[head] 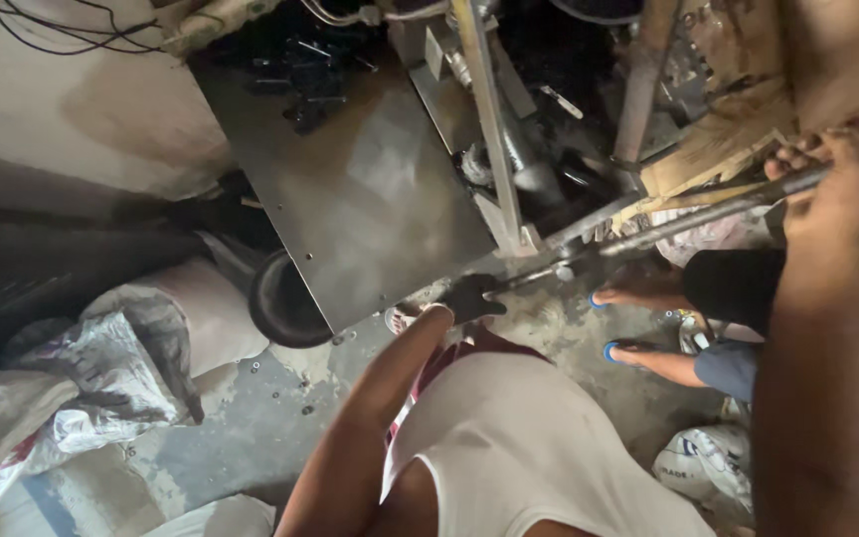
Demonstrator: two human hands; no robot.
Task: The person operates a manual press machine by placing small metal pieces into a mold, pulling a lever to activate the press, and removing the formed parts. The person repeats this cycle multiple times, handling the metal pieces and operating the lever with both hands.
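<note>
A long metal rod slants from the middle of the view up to the right. My right hand is closed around its upper end. My left hand, black with a glove or grease, grips its lower end beside the corner of a steel plate. That plate is part of a machine with an upright steel bar and dark greasy parts behind it. My white sleeveless shirt fills the bottom middle.
Another person's bare legs in dark shorts and blue sandals stand under the rod at right. A black round tub sits below the plate. Sacks and crumpled plastic are piled at left, a white bag at bottom right, wooden boards at top right.
</note>
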